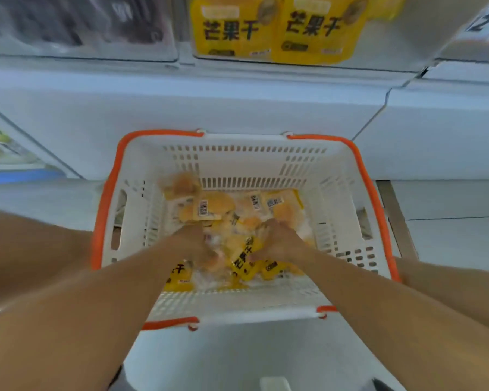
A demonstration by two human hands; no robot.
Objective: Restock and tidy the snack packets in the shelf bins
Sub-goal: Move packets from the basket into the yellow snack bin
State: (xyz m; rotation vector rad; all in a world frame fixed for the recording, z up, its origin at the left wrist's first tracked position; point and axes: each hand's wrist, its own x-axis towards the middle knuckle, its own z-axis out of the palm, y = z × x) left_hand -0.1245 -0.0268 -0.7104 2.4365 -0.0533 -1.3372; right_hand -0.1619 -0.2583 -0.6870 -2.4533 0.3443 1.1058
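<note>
I have both hands down in the white basket [347,210]: my right hand [277,241] grips a yellow packet [244,262]; my left hand [195,244] is too blurred to judge. Beyond, matching packets [271,26] fill the shelf bin [401,52].

both hands [237,244] in basket [266,162] | gripping yellow packets [244,261]

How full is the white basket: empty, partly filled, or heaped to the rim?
Partly filled: yellow packets cover the white basket's floor, its walls bare above.

Both hands' grips [201,244] blurred, perhaps on packets [244,259].
</note>
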